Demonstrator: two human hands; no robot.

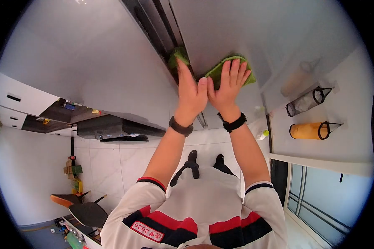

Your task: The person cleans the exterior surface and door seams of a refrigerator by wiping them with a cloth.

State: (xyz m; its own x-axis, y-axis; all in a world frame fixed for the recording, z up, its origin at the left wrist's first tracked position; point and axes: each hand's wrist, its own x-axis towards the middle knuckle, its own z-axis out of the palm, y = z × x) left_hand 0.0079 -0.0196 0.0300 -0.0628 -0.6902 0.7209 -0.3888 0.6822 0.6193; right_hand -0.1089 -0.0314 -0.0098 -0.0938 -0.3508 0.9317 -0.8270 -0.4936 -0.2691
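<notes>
Two grey glossy door panels [278, 29] meet at a dark vertical groove [153, 31]. My left hand [189, 92] is at the groove, its fingertips against a green cloth [178, 54] tucked into the gap; the fingers are partly hidden there. My right hand [229, 83] lies flat with fingers spread on another green cloth [250, 78], against the right panel. The thumbs of both hands are close together. Whether the two green pieces are joined cannot be seen.
Grey and orange mesh holders [307, 130] hang on the right wall. A bottle with a green cap [262, 134] stands near the panel. At left are a black range hood [108, 128], white cabinets [25, 93] and a chair [87, 213]. A glass door [316, 199] is at lower right.
</notes>
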